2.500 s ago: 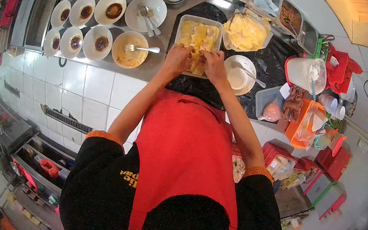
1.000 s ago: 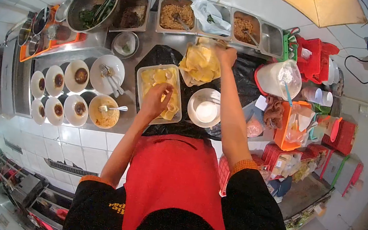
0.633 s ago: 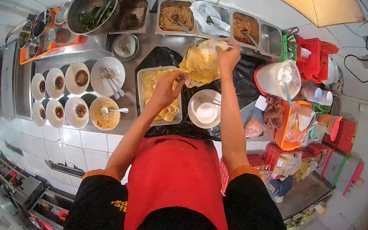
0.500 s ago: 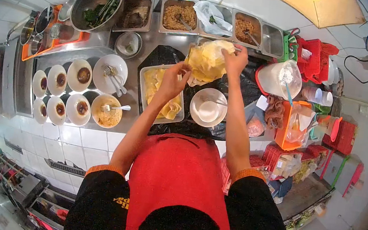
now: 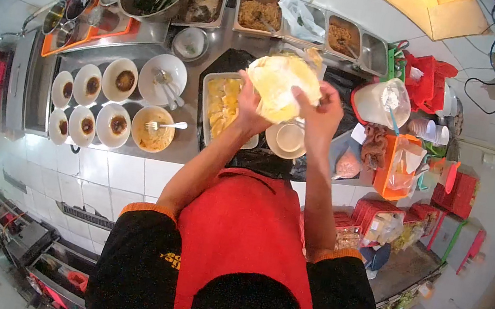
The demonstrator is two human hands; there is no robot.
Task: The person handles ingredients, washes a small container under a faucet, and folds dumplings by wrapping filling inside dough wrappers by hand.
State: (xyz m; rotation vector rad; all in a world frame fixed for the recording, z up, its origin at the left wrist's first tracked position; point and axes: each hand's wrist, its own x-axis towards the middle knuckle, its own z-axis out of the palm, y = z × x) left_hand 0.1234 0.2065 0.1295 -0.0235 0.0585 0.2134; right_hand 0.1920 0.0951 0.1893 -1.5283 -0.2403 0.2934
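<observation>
Both hands hold a loose stack of thin, pale yellow dough wrappers [image 5: 283, 86] above the counter. My left hand [image 5: 250, 102] grips the stack's left edge from below. On the right side, my right hand [image 5: 321, 111] pinches the edge, its thumb lying on the top sheet. Beneath my left forearm stands a white tray [image 5: 206, 98] with folded yellow dumplings [image 5: 222, 107]. A pale bowl with a smaller bowl inside [image 5: 289, 138] sits below the stack, partly covered by it. Behind the stack, more yellow sheets [image 5: 312, 57] lie on black plastic.
Several white bowls [image 5: 120, 79] with dark sauce stand at left, near a plate of cutlery [image 5: 166, 75] and a bowl with a fork [image 5: 152, 130]. Metal pans [image 5: 259, 14] line the back. At right are a tub of white powder [image 5: 386, 102] and an orange basket [image 5: 391, 189].
The wrapper stack has come toward me and lies flatter, its broad face showing. My left hand has moved up onto its edge; my right hand has lowered. The camera view has shifted slightly.
</observation>
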